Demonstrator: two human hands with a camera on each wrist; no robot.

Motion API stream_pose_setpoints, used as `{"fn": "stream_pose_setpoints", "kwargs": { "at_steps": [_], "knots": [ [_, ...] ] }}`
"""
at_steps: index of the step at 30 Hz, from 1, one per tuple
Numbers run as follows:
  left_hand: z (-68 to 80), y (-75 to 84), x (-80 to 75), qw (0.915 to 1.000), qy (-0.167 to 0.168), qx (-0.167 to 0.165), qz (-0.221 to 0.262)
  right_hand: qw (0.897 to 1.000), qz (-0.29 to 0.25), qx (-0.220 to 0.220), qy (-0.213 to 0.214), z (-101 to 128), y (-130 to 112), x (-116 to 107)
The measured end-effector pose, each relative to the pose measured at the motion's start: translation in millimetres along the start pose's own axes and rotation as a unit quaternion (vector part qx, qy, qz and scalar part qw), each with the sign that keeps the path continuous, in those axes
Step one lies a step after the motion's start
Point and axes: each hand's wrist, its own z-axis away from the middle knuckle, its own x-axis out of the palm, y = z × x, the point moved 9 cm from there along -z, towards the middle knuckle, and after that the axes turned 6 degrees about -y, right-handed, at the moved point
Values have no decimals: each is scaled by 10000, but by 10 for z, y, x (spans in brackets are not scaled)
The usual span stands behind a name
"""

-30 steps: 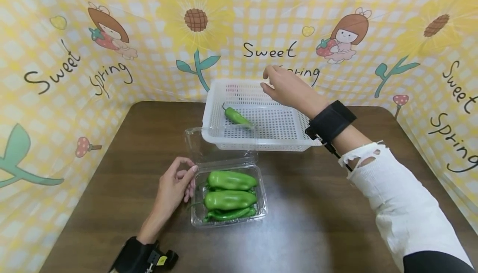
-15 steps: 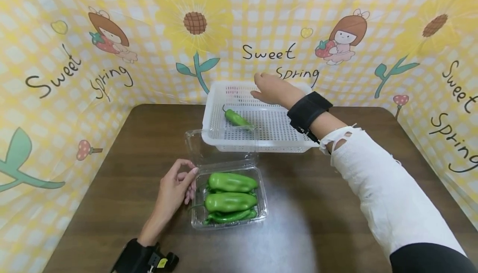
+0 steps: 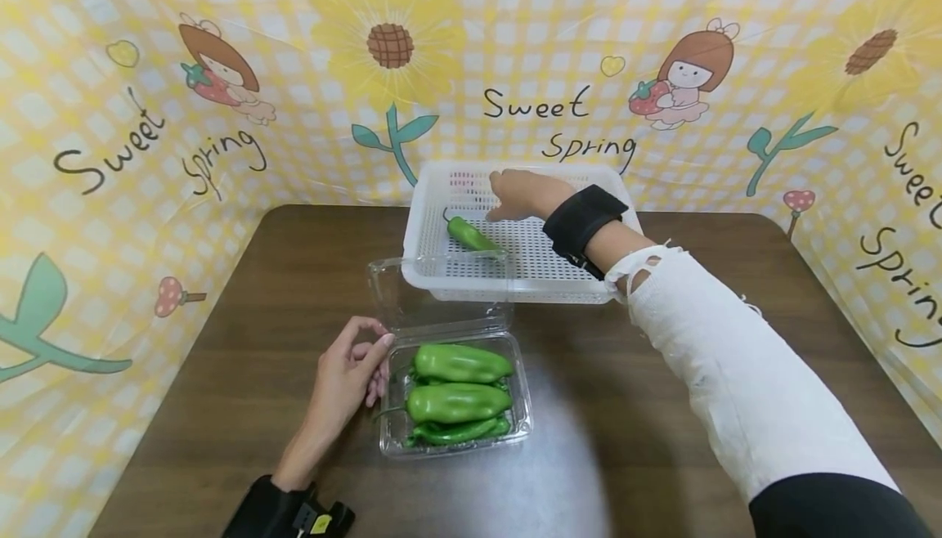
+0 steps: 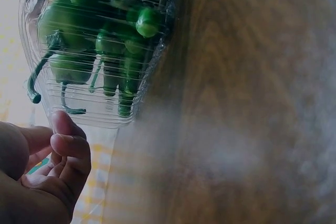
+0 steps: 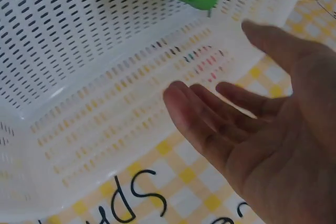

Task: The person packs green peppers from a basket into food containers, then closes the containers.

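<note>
A person's left hand point(image 3: 346, 374) rests loosely curled against the clear clamshell point(image 3: 456, 440) of green peppers point(image 3: 455, 401), steadying it on the bench point(image 3: 221, 342), while the empty, relaxed right hand point(image 3: 518, 193) hovers over the white basket point(image 3: 515, 284) holding one pepper point(image 3: 471, 235)

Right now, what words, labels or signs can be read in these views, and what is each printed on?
"Sweet Spring": on the yellow checked backdrop behind the white basket, repeated at left and right, the right one cut off at the edge.
Fragment "Spr": same backdrop, right wrist view, beside the right hand.
Yellow tag on the left wrist strap: too small to read.
Clear pepper box: no label visible.
</note>
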Motion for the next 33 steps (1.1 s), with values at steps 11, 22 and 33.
{"fn": "stream_pose_setpoints", "kwargs": {
  "at_steps": [11,22,33],
  "knots": [
    [27,1,13,9999,-53,-35,85,9956,-637,154,-667,-151,13,333],
    [3,-2,4,9999,-39,-37,116,9920,-499,100,-1153,-225,-93,557],
    [-9,-19,-3,10000,-45,-51,70,9964,-207,-91,-812,-364,-194,621]
  ]
}}
